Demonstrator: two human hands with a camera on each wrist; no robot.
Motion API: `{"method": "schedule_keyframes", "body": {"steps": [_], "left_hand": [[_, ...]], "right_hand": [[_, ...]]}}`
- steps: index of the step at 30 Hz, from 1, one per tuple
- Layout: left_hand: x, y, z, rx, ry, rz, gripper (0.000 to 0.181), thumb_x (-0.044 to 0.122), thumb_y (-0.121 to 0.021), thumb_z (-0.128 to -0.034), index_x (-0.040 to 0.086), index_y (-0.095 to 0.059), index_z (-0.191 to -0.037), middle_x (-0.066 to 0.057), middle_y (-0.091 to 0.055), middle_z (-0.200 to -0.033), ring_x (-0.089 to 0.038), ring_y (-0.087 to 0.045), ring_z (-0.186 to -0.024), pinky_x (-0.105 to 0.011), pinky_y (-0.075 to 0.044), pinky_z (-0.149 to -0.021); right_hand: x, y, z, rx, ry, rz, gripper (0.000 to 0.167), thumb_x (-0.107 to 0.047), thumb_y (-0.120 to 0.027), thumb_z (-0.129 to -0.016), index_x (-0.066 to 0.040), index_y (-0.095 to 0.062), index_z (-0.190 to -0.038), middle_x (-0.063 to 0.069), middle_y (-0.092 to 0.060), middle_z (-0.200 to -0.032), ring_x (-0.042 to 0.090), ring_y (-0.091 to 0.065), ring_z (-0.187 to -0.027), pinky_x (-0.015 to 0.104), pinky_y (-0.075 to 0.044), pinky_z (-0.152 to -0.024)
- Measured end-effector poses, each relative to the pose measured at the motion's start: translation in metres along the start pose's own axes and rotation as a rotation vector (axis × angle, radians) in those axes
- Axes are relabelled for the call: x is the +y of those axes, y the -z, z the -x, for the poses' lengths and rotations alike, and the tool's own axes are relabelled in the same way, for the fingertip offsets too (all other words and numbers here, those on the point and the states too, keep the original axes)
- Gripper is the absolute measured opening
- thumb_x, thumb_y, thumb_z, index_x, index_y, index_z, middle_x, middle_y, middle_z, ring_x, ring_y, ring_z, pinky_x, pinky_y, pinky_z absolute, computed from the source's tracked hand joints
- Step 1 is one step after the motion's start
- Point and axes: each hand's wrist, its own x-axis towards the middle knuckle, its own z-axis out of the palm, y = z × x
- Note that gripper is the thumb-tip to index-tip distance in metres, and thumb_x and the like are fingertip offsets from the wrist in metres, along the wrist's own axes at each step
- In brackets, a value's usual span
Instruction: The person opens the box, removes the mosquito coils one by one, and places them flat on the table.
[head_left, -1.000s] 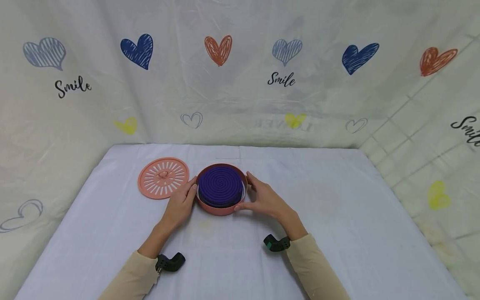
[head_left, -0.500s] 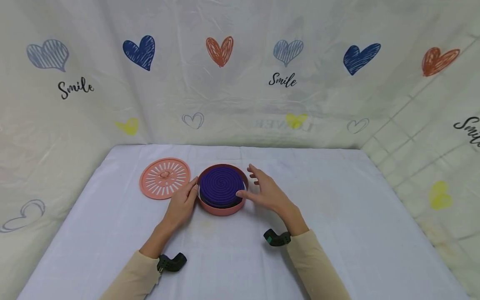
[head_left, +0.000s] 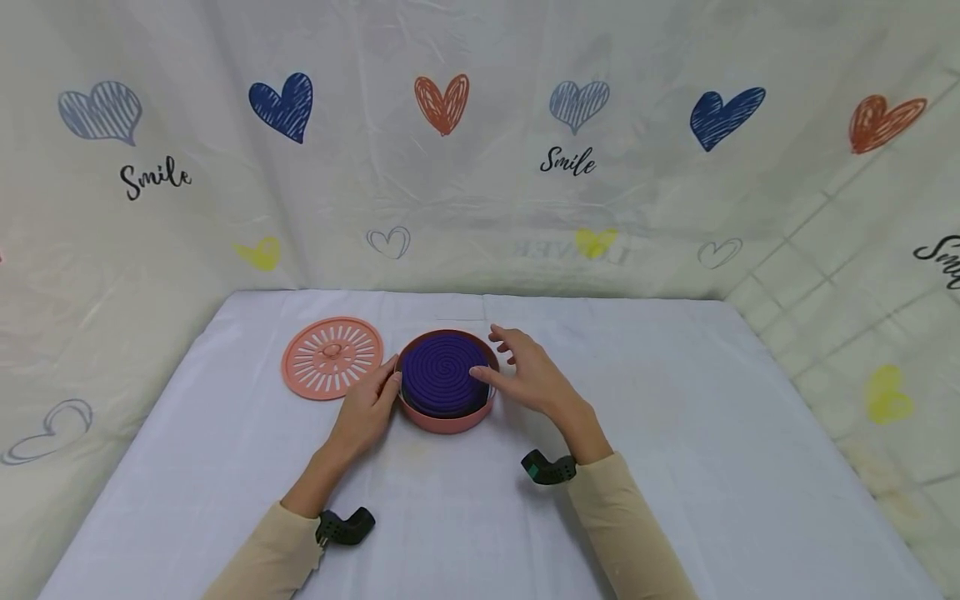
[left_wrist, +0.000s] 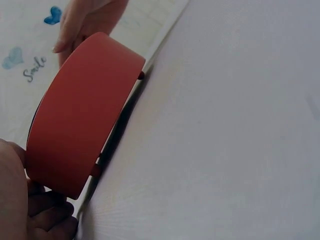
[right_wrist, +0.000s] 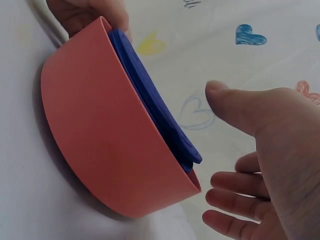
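A round coral-pink mosquito coil box (head_left: 445, 424) stands on the table in the head view. Stacked purple-blue mosquito coils (head_left: 444, 371) fill it and rise slightly above its rim in the right wrist view (right_wrist: 155, 100). My left hand (head_left: 367, 408) grips the box's left side, thumb by the rim, fingers around the lower wall in the left wrist view. My right hand (head_left: 532, 375) hovers at the right of the box, holding nothing. Its thumb is above the coils' right edge in the head view; the right wrist view shows the fingers apart from the box.
The slotted coral-pink lid (head_left: 332, 358) with a small knob lies flat, left of the box and close to my left hand. A white cloth (head_left: 675, 467) covers the table. Behind it hangs a curtain (head_left: 495, 200) printed with hearts.
My right hand has let go of the box's right side and lifted, its thumb shifting over the coils. My left hand keeps its grip. The box and the lid look unmoved.
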Motion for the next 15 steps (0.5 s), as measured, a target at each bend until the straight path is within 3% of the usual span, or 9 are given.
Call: {"method": "schedule_keyframes", "body": {"steps": [8, 15], "left_hand": [[0.0002, -0.0008, -0.0008, 0.005, 0.006, -0.005, 0.051, 0.034, -0.047, -0.106, 0.003, -0.05, -0.147, -0.011, -0.055, -0.147, -0.029, -0.049, -0.14, -0.05, -0.04, -0.115], [-0.0034, -0.0024, -0.001, 0.01, 0.006, 0.005, 0.053, 0.037, -0.046, -0.1061, 0.003, -0.05, -0.147, -0.01, -0.055, -0.148, -0.028, -0.049, -0.14, -0.05, -0.04, -0.115]], "right_hand": [[-0.0076, -0.0018, -0.0031, -0.007, 0.018, 0.037, 0.073, -0.045, -0.067, -0.093, -0.004, -0.046, -0.149, 0.012, -0.06, -0.136, 0.032, -0.06, -0.118, 0.047, -0.054, -0.094], [-0.0108, -0.0056, -0.0083, -0.004, 0.037, 0.144, 0.063, -0.045, -0.065, -0.094, -0.003, -0.056, -0.141, 0.013, -0.061, -0.131, 0.029, -0.056, -0.118, 0.047, -0.049, -0.101]]}}
